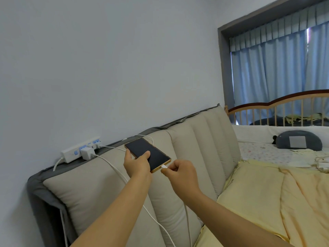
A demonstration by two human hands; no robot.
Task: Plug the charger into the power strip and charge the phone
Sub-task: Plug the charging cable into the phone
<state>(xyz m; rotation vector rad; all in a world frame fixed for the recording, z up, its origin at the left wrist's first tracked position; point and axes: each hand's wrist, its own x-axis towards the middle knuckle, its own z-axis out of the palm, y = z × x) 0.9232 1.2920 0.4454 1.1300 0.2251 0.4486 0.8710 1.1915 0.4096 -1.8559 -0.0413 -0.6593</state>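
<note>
A black phone (140, 147) with a gold rim is held flat above the headboard cushion by my left hand (137, 164), thumb on its dark screen. My right hand (179, 172) pinches the white cable plug (164, 167) at the phone's near end, at the port. A white power strip (71, 152) lies on top of the grey headboard against the wall. A white charger (87, 152) sits plugged into the strip, and its white cable (114, 168) runs down over the cushion under my arms. A second smaller plug (96, 144) sits further along the strip.
Beige padded headboard cushions (201, 139) stand behind the bed. A yellow quilt (267, 202) covers the mattress at right. Beyond it stand a wooden cot rail (277, 102), a dark grey pillow (300, 139) and blue curtains (277, 68). Another white cable and adapter (322, 165) lie at far right.
</note>
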